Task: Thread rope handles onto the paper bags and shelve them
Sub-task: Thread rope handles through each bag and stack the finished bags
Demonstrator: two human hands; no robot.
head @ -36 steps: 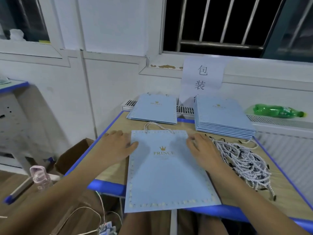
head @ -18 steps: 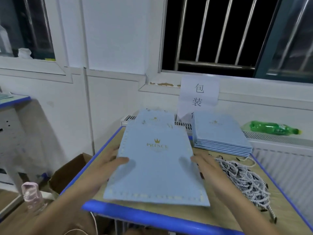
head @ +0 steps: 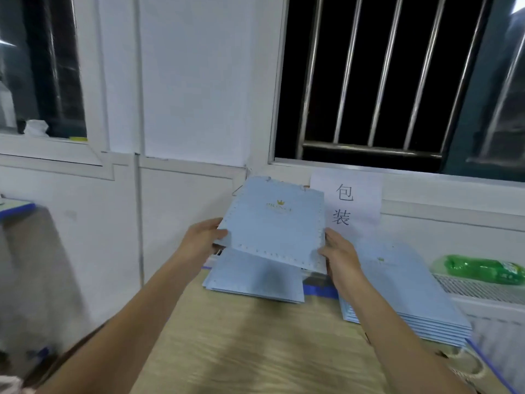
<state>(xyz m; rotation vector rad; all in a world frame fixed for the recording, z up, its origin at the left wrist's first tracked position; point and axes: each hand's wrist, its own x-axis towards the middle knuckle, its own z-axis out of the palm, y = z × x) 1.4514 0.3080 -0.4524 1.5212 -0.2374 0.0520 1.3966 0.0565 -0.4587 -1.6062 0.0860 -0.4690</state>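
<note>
Shelving step: left hand [head: 202,240] and right hand [head: 338,255], each grip pinching a side edge, hold the paper bag [head: 274,226] above the stack [head: 255,275] at the bench's far edge; next, lower it squarely.

The paper bag [head: 275,226] was flat at the table's near edge; now both hands, left hand [head: 203,240] and right hand [head: 339,253], hold it lifted over the far-left pile [head: 255,277], probably not touching it.
</note>
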